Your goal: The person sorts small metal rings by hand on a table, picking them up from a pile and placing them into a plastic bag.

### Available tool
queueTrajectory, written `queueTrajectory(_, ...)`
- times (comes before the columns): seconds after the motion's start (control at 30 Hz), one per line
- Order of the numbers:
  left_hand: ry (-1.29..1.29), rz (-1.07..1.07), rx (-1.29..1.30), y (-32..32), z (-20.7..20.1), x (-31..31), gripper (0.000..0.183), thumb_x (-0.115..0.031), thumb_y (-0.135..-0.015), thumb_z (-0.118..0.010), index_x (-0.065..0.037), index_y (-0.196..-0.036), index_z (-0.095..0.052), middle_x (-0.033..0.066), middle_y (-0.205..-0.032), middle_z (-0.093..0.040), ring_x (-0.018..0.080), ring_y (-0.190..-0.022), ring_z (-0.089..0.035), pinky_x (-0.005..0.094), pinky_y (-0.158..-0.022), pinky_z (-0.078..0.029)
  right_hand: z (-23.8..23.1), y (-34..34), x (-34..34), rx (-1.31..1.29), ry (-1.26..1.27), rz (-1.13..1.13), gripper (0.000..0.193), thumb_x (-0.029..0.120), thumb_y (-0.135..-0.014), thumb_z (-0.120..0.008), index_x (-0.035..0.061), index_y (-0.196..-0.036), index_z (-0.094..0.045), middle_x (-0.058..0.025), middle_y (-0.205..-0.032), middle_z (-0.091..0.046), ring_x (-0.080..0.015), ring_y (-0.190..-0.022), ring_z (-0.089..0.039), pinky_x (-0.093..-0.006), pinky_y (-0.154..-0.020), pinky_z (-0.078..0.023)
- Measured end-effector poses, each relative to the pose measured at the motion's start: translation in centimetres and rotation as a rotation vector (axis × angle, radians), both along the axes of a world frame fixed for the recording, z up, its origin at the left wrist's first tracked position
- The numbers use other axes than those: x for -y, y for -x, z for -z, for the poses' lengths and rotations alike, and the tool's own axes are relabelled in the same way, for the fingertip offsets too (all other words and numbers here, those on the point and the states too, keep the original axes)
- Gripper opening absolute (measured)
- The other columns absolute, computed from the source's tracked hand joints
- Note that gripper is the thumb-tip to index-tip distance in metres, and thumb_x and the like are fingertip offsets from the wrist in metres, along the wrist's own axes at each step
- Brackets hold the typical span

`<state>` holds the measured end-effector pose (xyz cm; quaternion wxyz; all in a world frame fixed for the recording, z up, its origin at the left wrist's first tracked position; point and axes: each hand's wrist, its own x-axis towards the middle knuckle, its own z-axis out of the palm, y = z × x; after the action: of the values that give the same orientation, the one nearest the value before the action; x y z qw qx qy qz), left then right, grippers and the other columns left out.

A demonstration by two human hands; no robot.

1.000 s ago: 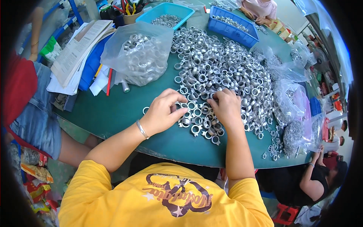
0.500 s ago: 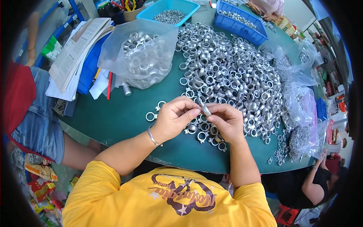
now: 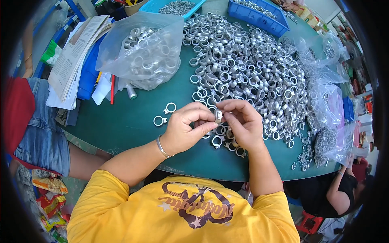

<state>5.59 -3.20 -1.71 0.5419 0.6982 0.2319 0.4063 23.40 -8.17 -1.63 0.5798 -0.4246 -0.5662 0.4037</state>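
A silver metal ring point(image 3: 218, 116) with a small lug on its outer side is held up between both hands over the near part of the table. My left hand point(image 3: 188, 126) pinches its left side between thumb and fingers. On its other side, my right hand point(image 3: 244, 123) is closed with curled fingers, thumb and fingertips at the ring's edge; part of that grip is hidden. Beyond the hands spreads a big heap of similar metal rings point(image 3: 251, 81). Two loose rings with lugs point(image 3: 159, 120) lie left of my left hand, and several more lie just below the hands.
On the green table point(image 3: 121, 129) stands a clear plastic bag of rings point(image 3: 150, 60), beside a red pen point(image 3: 112, 90) and stacked papers point(image 3: 77, 60). Blue bins point(image 3: 259, 18) of small parts are at the back, bagged parts point(image 3: 326, 141) at the right. People sit at both sides.
The ring has turned between my fingers: its lugged outer side now faces up toward me, where before it was tilted. The view has shifted slightly.
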Motion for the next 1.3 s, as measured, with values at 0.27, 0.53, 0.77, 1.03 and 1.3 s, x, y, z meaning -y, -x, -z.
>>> queueTrajectory(0.27, -0.214, -0.004, -0.062, 0.1, -0.4, 0.1, 0.013, 0.004, -0.071, -0.071, 0.0, -0.082, -0.064, 0.0075, -0.081, -0.061, 0.0158, -0.071, -0.059, 0.0233, -0.062, -0.047, -0.5, -0.7, 0.0, -0.188, 0.319, -0.125, 0.022, 0.013, -0.096, -0.046, -0.0019, -0.109, -0.056, -0.0056, -0.079, -0.06, -0.0097, -0.069, -0.06, -0.0208, -0.058, -0.049)
queueTrajectory(0.53, -0.073, -0.127, 0.058, 0.1, 0.1, 0.6, 0.019, 0.004, -0.076, -0.069, -0.001, -0.091, -0.059, 0.0062, -0.087, -0.059, 0.0105, -0.074, -0.055, 0.0226, -0.061, -0.046, 0.5, -0.6, 0.0, -0.603, 0.188, -0.277, 0.028, 0.002, -0.079, -0.068, -0.003, -0.104, -0.057, -0.0154, -0.104, -0.061, -0.0206, -0.091, -0.062, -0.0323, -0.081, -0.052)
queueTrajectory(0.77, 0.738, 0.147, 0.18, 0.4, -0.2, 0.1, 0.013, -0.009, -0.087, -0.061, 0.001, -0.096, -0.059, 0.0058, -0.084, -0.062, 0.0108, -0.067, -0.059, 0.0225, -0.059, -0.049, -0.1, -0.3, 0.0, -0.577, 0.11, -0.197, 0.028, -0.006, -0.075, -0.068, -0.002, -0.101, -0.057, -0.0168, -0.105, -0.061, -0.022, -0.096, -0.061, -0.0335, -0.084, -0.051)
queueTrajectory(1.03, 1.049, 0.299, 0.262, 0.4, 0.4, -0.1, 0.024, -0.015, -0.092, -0.055, 0.001, -0.109, -0.059, 0.0071, -0.093, -0.064, 0.0157, -0.083, -0.064, 0.0281, -0.071, -0.055, -2.1, -0.9, -0.3, 0.526, -0.316, 0.152, 0.017, -0.005, -0.071, -0.068, 0.0019, -0.086, -0.065, -0.0113, -0.088, -0.065, -0.0227, -0.076, -0.062, -0.0306, -0.066, -0.049)
queueTrajectory(1.3, 1.093, 0.385, 0.413, 1.2, -1.6, -0.6, 0.014, -0.019, -0.091, -0.051, -0.006, -0.086, -0.049, 0.0015, -0.072, -0.042, 0.009, -0.056, -0.036, 0.0192, -0.045, -0.026, -0.1, -4.6, -1.6, 0.886, -0.205, 0.542, 0.014, -0.004, -0.073, -0.063, 0.0036, -0.085, -0.064, -0.0093, -0.081, -0.059, -0.0279, -0.078, -0.055, -0.0362, -0.068, -0.043)
